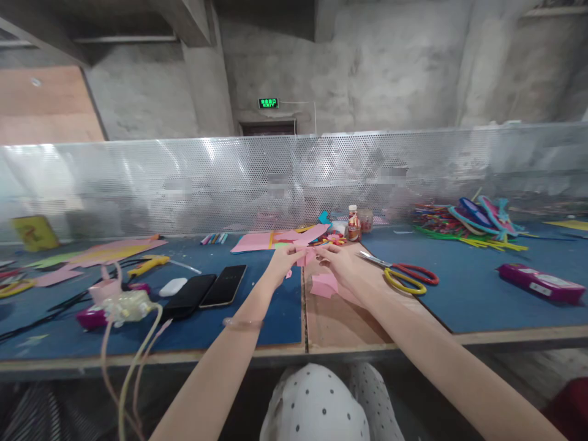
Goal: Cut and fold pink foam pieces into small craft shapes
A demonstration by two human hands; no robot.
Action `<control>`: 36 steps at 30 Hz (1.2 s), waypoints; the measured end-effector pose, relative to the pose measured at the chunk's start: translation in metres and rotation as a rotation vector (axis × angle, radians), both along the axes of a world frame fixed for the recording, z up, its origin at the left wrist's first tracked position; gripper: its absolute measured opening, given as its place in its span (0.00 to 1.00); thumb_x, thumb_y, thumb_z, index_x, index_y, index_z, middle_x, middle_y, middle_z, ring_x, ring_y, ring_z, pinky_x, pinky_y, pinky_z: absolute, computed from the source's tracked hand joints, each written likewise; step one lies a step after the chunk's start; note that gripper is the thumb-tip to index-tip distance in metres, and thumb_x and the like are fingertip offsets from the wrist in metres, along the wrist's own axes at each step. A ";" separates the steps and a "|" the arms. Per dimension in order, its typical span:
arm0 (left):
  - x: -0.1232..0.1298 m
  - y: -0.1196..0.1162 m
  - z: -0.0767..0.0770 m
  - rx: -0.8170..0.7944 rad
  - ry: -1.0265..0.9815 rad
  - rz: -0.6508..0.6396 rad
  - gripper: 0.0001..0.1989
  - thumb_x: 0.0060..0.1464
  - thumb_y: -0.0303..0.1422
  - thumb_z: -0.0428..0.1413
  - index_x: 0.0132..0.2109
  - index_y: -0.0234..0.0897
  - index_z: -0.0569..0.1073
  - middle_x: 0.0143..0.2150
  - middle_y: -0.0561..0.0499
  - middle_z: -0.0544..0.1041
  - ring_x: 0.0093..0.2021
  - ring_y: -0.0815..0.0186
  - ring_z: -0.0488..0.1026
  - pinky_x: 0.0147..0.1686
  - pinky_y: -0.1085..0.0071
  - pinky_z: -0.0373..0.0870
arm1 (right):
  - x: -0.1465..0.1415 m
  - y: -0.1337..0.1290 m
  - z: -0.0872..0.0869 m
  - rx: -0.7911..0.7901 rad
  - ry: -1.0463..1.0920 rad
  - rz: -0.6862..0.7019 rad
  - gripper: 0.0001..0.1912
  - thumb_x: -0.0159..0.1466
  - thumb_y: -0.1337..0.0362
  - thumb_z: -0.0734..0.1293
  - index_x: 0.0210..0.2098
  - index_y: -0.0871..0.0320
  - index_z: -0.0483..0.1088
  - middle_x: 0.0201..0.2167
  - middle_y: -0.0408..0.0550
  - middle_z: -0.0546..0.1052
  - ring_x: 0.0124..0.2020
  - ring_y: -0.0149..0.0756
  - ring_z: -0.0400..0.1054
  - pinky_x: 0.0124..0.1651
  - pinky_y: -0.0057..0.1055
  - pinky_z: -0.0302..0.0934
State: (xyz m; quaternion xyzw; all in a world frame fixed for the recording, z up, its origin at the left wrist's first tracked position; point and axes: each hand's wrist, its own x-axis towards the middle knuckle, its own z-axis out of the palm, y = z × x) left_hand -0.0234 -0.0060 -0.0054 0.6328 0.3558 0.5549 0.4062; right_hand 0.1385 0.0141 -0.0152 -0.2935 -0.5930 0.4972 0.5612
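Between my two hands, just above the bare wooden strip of the table, is a small piece of pink paper (305, 257). My left hand (285, 262) pinches its left side. My right hand (337, 260) grips its right side, with the fingertips partly hidden. A larger folded piece of pink paper (324, 285) lies on the wood below my right hand. Scissors (404, 278) with one red and one yellow handle rest to the right of my right wrist, their blades pointing away to the left. A tiny pink scrap (288, 274) shows beside my left fingers.
Pink sheets (257, 242) and a small bottle (353, 224) stand beyond my hands. Left are two phones (225, 286), a white case (173, 287), a yellow glue gun (149, 266) and cables. Right are pipe cleaners (441, 223) and a purple pack (539, 283). A perforated metal screen (184, 184) borders the back.
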 end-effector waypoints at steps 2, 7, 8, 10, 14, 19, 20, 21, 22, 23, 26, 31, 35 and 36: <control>0.000 0.001 -0.001 -0.020 0.020 0.024 0.19 0.40 0.39 0.59 0.40 0.32 0.74 0.30 0.49 0.76 0.23 0.72 0.68 0.20 0.78 0.60 | 0.000 0.000 0.000 -0.003 0.008 0.011 0.15 0.42 0.55 0.71 0.27 0.57 0.71 0.29 0.46 0.75 0.29 0.32 0.67 0.35 0.31 0.59; 0.000 0.000 0.000 -0.052 0.036 0.062 0.19 0.41 0.38 0.59 0.40 0.32 0.74 0.28 0.49 0.76 0.21 0.72 0.67 0.18 0.78 0.59 | 0.001 -0.002 0.001 0.008 0.018 0.022 0.15 0.43 0.55 0.71 0.27 0.57 0.71 0.29 0.46 0.75 0.31 0.33 0.67 0.35 0.31 0.59; 0.001 -0.001 0.000 -0.056 0.038 0.066 0.19 0.41 0.38 0.59 0.40 0.31 0.74 0.28 0.49 0.76 0.21 0.72 0.67 0.19 0.78 0.60 | 0.001 -0.002 0.001 0.008 0.013 0.015 0.15 0.43 0.55 0.70 0.28 0.57 0.71 0.29 0.47 0.75 0.31 0.33 0.67 0.35 0.31 0.59; 0.001 -0.002 0.002 -0.059 0.043 0.072 0.18 0.41 0.38 0.59 0.40 0.31 0.74 0.27 0.49 0.75 0.21 0.71 0.68 0.19 0.78 0.61 | 0.001 -0.002 0.001 0.010 -0.001 0.000 0.15 0.44 0.54 0.70 0.28 0.57 0.71 0.29 0.47 0.75 0.31 0.33 0.67 0.35 0.31 0.59; 0.002 -0.005 0.004 -0.066 0.050 0.079 0.18 0.41 0.38 0.59 0.39 0.31 0.74 0.26 0.49 0.75 0.22 0.70 0.68 0.19 0.77 0.61 | 0.001 -0.003 0.001 0.024 0.003 0.010 0.15 0.44 0.54 0.70 0.27 0.57 0.71 0.30 0.47 0.75 0.32 0.32 0.67 0.35 0.30 0.58; 0.002 -0.005 0.003 -0.046 0.025 0.053 0.18 0.40 0.39 0.59 0.38 0.30 0.74 0.25 0.49 0.75 0.23 0.70 0.69 0.21 0.77 0.62 | 0.002 -0.005 0.003 0.011 0.035 0.053 0.16 0.43 0.55 0.71 0.27 0.57 0.71 0.30 0.47 0.74 0.32 0.32 0.66 0.36 0.30 0.58; 0.002 -0.004 0.003 -0.040 0.019 0.046 0.18 0.40 0.39 0.59 0.37 0.30 0.74 0.25 0.49 0.74 0.24 0.70 0.69 0.21 0.77 0.62 | 0.002 -0.005 0.003 0.010 0.040 0.054 0.16 0.43 0.55 0.71 0.27 0.57 0.71 0.30 0.47 0.74 0.32 0.32 0.66 0.36 0.30 0.58; 0.002 -0.003 0.003 -0.035 0.015 0.044 0.18 0.40 0.39 0.59 0.37 0.30 0.74 0.25 0.50 0.74 0.23 0.70 0.68 0.21 0.77 0.61 | 0.003 -0.005 0.003 0.012 0.047 0.055 0.16 0.42 0.55 0.71 0.27 0.57 0.71 0.30 0.47 0.74 0.32 0.32 0.66 0.36 0.30 0.58; 0.001 -0.003 0.002 -0.032 0.013 0.047 0.18 0.40 0.40 0.59 0.37 0.30 0.74 0.24 0.50 0.74 0.23 0.71 0.68 0.21 0.78 0.61 | 0.003 -0.005 0.002 0.014 0.054 0.057 0.16 0.42 0.55 0.71 0.27 0.58 0.71 0.30 0.46 0.74 0.31 0.32 0.66 0.36 0.30 0.58; 0.001 -0.002 0.001 -0.030 0.014 0.054 0.18 0.40 0.40 0.60 0.36 0.30 0.74 0.24 0.50 0.73 0.22 0.71 0.67 0.20 0.78 0.60 | 0.003 -0.005 0.002 0.018 0.062 0.059 0.16 0.42 0.55 0.71 0.27 0.58 0.71 0.30 0.46 0.74 0.31 0.32 0.66 0.36 0.30 0.57; 0.000 0.000 0.000 -0.024 0.025 0.078 0.18 0.40 0.40 0.59 0.35 0.30 0.75 0.23 0.51 0.73 0.19 0.73 0.64 0.17 0.79 0.57 | 0.002 -0.006 0.002 0.024 0.070 0.060 0.16 0.43 0.54 0.71 0.27 0.58 0.71 0.30 0.46 0.74 0.31 0.31 0.66 0.36 0.30 0.57; -0.001 -0.002 0.000 -0.003 0.049 0.059 0.18 0.41 0.39 0.58 0.39 0.32 0.75 0.25 0.52 0.73 0.15 0.77 0.59 0.14 0.80 0.50 | 0.002 -0.008 0.001 0.039 0.033 0.011 0.14 0.45 0.55 0.70 0.28 0.57 0.72 0.30 0.46 0.75 0.32 0.31 0.66 0.36 0.30 0.56; -0.001 -0.001 -0.001 0.015 0.070 0.064 0.18 0.42 0.39 0.58 0.40 0.32 0.75 0.24 0.53 0.73 0.14 0.78 0.57 0.13 0.79 0.48 | 0.003 -0.008 0.002 0.036 0.021 -0.002 0.14 0.45 0.56 0.70 0.29 0.57 0.72 0.30 0.46 0.75 0.33 0.32 0.66 0.36 0.30 0.57; -0.001 0.000 -0.002 0.014 0.063 0.063 0.18 0.42 0.39 0.58 0.40 0.32 0.75 0.24 0.53 0.73 0.15 0.78 0.57 0.13 0.80 0.49 | 0.003 -0.008 0.002 0.031 0.022 0.003 0.14 0.44 0.56 0.70 0.28 0.57 0.72 0.31 0.47 0.75 0.33 0.33 0.66 0.36 0.30 0.57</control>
